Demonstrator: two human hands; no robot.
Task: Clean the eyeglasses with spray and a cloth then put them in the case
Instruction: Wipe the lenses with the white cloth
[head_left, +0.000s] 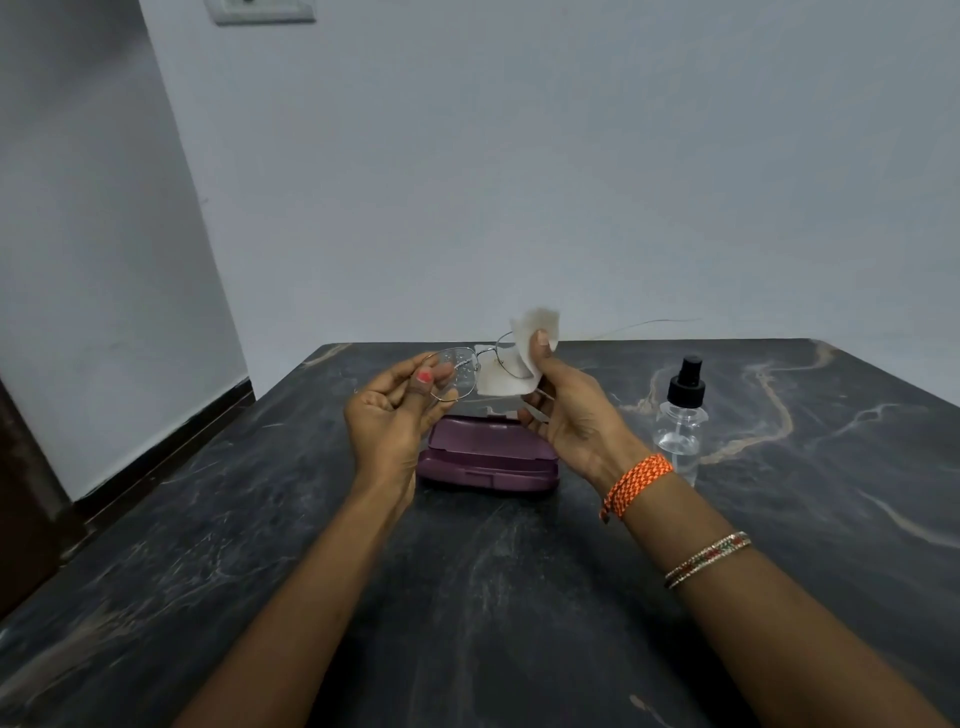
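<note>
Where cloth (524, 358) covers eyeglasses (457, 371), lens hidden.

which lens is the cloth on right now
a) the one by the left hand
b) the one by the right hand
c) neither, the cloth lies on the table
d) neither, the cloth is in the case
b: the right hand pinches the white cloth around the lens on its side of the eyeglasses, while the left hand holds the other lens bare.

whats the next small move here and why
Probably rub the cloth over the lens it wraps. The right hand pinches it there, the left hand holds the glasses by the other lens, which shows droplets, and the case lies shut.
</note>
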